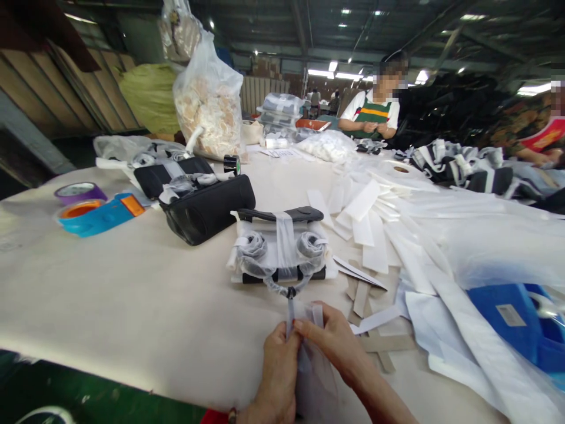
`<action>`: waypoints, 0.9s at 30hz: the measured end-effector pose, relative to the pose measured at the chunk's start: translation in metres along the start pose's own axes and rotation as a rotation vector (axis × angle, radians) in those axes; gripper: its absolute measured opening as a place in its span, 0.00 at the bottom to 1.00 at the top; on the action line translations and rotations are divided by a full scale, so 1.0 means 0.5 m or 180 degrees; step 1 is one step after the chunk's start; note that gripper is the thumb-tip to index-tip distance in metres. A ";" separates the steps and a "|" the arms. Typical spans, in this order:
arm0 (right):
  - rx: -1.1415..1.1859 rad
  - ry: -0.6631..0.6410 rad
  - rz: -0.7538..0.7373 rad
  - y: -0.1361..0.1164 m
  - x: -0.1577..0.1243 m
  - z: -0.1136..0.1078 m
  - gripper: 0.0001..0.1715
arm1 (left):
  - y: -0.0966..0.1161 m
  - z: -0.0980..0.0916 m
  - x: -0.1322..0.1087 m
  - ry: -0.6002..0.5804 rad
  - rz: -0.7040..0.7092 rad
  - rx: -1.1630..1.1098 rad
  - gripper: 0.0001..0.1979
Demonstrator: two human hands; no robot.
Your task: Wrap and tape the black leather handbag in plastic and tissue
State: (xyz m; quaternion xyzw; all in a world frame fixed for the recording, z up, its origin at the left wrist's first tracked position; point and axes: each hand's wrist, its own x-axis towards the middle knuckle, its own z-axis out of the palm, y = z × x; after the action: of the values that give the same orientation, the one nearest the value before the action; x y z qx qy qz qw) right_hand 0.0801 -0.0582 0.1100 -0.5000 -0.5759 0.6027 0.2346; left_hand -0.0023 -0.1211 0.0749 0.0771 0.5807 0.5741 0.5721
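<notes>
Near the table's front edge, my left hand (278,365) and my right hand (333,335) meet, both closed on a thin translucent plastic wrap (315,377). A narrow strap (290,312) runs up from my fingers to a black ring at the wrapped bag. That bag (285,247) lies just beyond my hands, with a black flap at its far side, a clear band round its middle and two coiled, plastic-wrapped straps on top. The lower part of the plastic hangs down between my forearms.
Black bags (207,206) and a blue tape dispenser (99,215) stand at the left. White foam strips (371,218) and grey card pieces (388,343) spread on the right, with a blue bin (507,321) beyond. A person (375,112) works across the table (110,306).
</notes>
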 end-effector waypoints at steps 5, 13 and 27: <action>0.0042 -0.0022 0.0094 0.027 0.030 0.006 0.10 | 0.011 -0.020 -0.005 -0.0500 -0.0307 -0.0475 0.23; 0.0096 -0.0033 0.0202 0.020 0.035 0.007 0.11 | 0.003 -0.045 0.005 -0.0996 -0.0547 -0.0747 0.21; -0.0190 0.0130 0.0121 0.015 0.047 0.017 0.09 | -0.046 -0.040 0.034 -0.0737 0.0118 -0.0536 0.14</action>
State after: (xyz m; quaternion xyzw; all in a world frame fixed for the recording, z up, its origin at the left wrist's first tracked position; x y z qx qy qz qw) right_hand 0.0659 -0.0436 0.0937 -0.5299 -0.5791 0.5793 0.2197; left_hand -0.0098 -0.1275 0.0416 0.1054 0.4590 0.6185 0.6290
